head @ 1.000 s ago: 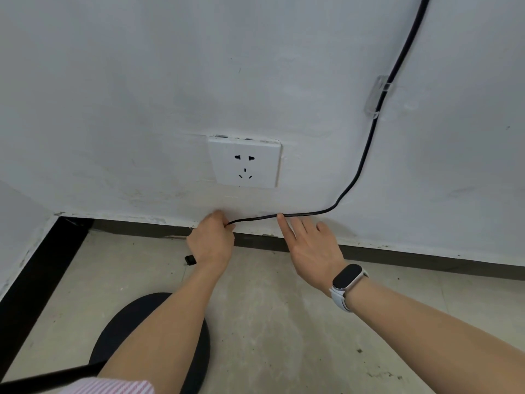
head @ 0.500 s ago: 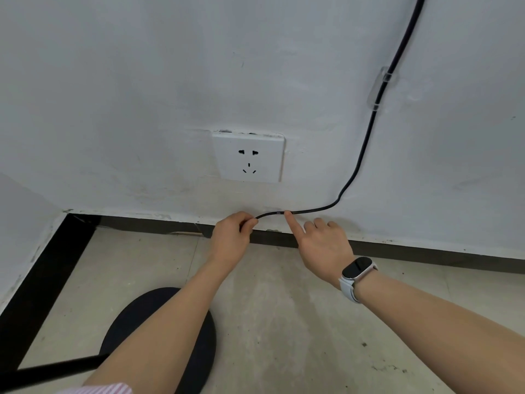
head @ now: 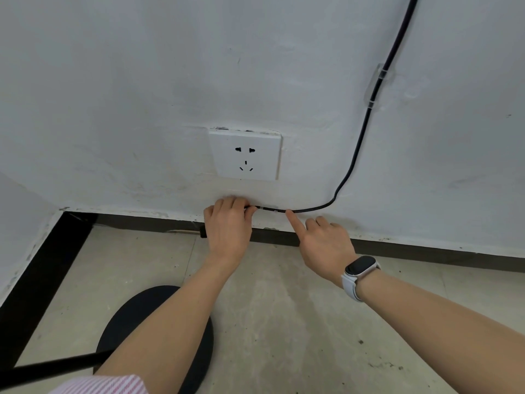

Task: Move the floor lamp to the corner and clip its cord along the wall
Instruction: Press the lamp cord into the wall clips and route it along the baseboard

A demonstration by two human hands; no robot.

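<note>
left hand pinching cord low on wall

left hand closed around the black cord, pinned to the wall just under the socket. right hand mostly curled, gripping nothing, index fingertip pressed on the cord just right of a small clear clip (hard to make out, between the two hands). from there: level run, bend upward, through an upper clear clip, out of view at top. lamp base on the floor near the corner, pole leaning out at lower left.

judged thin, light, limp, a little springy at the bend; likely to pop loose unless pressed flat. best held close on either side of the clip, pinched not yanked, to spare the adhesive.
</note>
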